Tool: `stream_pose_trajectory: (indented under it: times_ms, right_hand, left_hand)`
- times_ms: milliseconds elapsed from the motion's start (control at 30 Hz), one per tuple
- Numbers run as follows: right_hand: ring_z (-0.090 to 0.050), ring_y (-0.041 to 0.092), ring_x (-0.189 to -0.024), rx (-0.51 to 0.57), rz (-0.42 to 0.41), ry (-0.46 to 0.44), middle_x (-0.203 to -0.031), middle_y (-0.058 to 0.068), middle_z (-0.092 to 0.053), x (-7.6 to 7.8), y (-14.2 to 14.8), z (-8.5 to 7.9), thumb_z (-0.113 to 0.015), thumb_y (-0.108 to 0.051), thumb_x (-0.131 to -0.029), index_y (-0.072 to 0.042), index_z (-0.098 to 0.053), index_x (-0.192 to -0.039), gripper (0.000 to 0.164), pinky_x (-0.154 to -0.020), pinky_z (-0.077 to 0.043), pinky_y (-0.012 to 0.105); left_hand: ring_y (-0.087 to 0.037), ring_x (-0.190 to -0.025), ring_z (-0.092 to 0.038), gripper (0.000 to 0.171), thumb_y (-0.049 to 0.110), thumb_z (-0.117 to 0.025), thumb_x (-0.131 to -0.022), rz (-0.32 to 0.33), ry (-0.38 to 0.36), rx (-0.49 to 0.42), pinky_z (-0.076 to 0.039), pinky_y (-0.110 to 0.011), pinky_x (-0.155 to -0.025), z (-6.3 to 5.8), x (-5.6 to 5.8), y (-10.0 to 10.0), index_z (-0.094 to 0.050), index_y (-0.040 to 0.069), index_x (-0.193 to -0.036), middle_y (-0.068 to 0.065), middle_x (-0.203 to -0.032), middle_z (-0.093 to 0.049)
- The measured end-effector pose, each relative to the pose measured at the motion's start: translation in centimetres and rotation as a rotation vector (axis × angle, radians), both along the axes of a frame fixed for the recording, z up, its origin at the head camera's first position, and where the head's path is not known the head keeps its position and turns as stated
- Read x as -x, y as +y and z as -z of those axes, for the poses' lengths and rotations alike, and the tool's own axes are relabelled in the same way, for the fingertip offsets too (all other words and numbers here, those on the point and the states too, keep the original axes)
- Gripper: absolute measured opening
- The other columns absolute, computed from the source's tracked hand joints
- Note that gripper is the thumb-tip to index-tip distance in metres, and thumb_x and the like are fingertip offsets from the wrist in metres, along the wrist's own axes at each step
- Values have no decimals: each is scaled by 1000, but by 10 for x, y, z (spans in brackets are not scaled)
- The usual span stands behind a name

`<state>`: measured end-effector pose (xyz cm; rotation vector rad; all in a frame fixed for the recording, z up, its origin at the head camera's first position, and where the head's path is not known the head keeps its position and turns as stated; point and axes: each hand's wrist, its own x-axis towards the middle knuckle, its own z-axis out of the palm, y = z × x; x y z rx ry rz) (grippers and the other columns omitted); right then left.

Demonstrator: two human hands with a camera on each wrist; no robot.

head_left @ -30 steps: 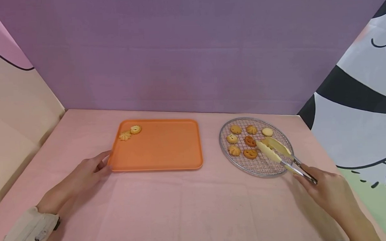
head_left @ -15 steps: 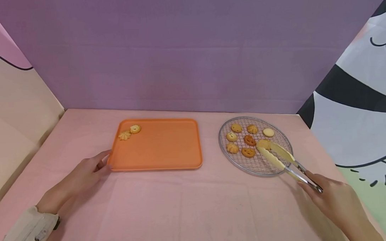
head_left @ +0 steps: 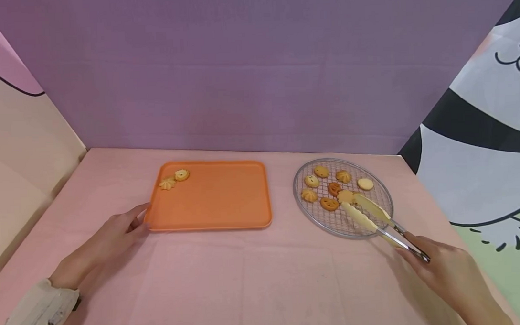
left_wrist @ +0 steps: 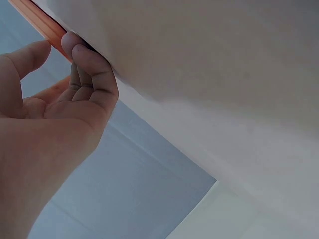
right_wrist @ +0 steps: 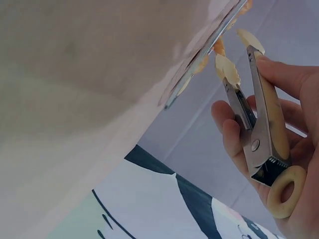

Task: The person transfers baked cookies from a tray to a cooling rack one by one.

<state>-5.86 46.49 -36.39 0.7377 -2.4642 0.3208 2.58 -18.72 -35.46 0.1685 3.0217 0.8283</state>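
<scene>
In the head view, my left hand holds the left edge of an orange tray between thumb and curled fingers. Two cookies, a swirled one and a round one, lie in its far left corner. My right hand grips tongs with cream scalloped tips. Those tips reach over a round wire rack, right at a pale golden cookie. In the right wrist view, thumb and fingers press on opposite arms of the tongs, whose tips stand apart.
Several other cookies sit on the rack, among them a brown pretzel cookie, a swirled cookie and a pale round cookie. A pink cloth covers the table. Behind it rises a purple backdrop.
The rack has turned slightly clockwise with its cookies. The tongs' tips shift slightly down and left, and the cookie at them shows more fully. My left hand stays on the tray.
</scene>
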Motion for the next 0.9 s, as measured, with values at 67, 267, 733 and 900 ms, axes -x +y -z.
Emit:
stream_pose_trajectory:
  times_ms: [67, 267, 733, 900]
  right_hand:
    - [-65, 24, -60, -4, -4, -3, -86, 16, -74, -2, -1, -1, -87, -14, -68, -1, -77, -100, 37, -52, -46, 32]
    - [-68, 26, -65, 14, -61, 56, -87, 12, -75, -8, -3, -1, -80, -36, -82, -4, -78, -101, 36, -57, -48, 38]
    - [-70, 31, -67, 13, -102, 89, -94, 17, -74, 14, -22, -4, -78, -30, -80, -2, -75, -109, 40, -54, -49, 46]
    - [-70, 36, -70, -26, -94, 57, -96, 18, -74, 24, -26, -5, -80, -28, -79, -1, -74, -111, 42, -53, -50, 49]
  left_hand:
    - [-10, -73, -52, 57, 15, -63, -98, -3, -6, 0, -44, -26, -67, 0, 0, 1, -40, -8, -145, 3, -82, -59]
    - [-11, -74, -52, 57, 16, -64, -98, -3, 5, 5, -45, -26, -68, -1, -1, 2, -41, -8, -145, 3, -82, -60]
    - [-10, -70, -50, 56, 16, -62, -99, -8, -3, -2, -42, -26, -67, 2, -2, 3, -40, -8, -145, 4, -78, -57]
    - [-10, -71, -51, 56, 15, -62, -99, -7, 10, -4, -43, -26, -67, 0, -2, 2, -40, -8, -145, 4, -79, -58]
